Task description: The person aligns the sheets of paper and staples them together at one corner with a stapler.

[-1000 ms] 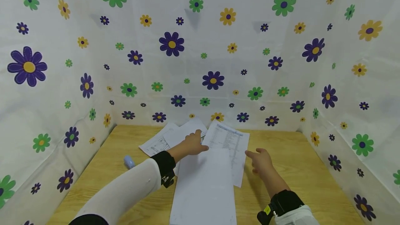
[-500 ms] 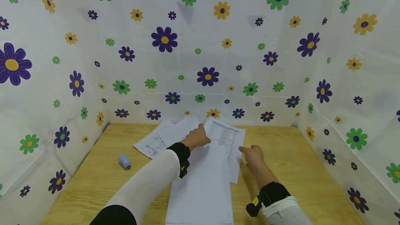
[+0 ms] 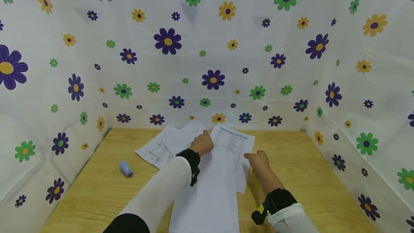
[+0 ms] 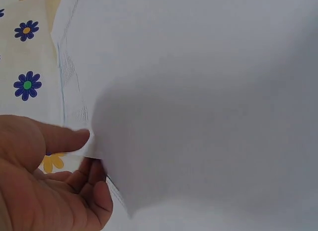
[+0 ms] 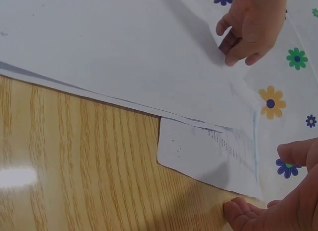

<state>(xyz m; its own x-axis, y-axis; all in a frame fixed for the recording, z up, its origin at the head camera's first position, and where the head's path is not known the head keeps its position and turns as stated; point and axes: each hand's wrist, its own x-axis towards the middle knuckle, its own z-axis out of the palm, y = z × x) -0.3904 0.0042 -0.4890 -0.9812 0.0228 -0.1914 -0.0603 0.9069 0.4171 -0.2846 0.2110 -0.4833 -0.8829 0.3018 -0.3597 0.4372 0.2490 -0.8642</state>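
A long blank-faced sheet of paper (image 3: 207, 197) lies down the middle of the wooden table, partly over a sheet printed with a list (image 3: 231, 140). My left hand (image 3: 202, 144) is at the far end of the blank sheet. In the left wrist view its thumb is above a paper edge and its curled fingers lie below, pinching it. How many layers it holds cannot be told. Beside the printed sheet's right edge is my right hand (image 3: 260, 161), thumb and fingers apart, gripping nothing. The right wrist view shows its fingertips (image 5: 233, 211) close to that sheet's corner.
Left of my left hand lie a sheet with line drawings (image 3: 156, 152) and a mostly blank sheet (image 3: 185, 134), overlapping. A small light-blue rounded object (image 3: 125, 169) rests on the wooden table (image 3: 304, 175) at left. Flower-patterned cloth (image 3: 207, 53) encloses the back and sides.
My left hand's spread thumb and finger have come together on the paper. My right hand stays beside the printed sheet, slightly nearer its edge. The head view has shifted a little.
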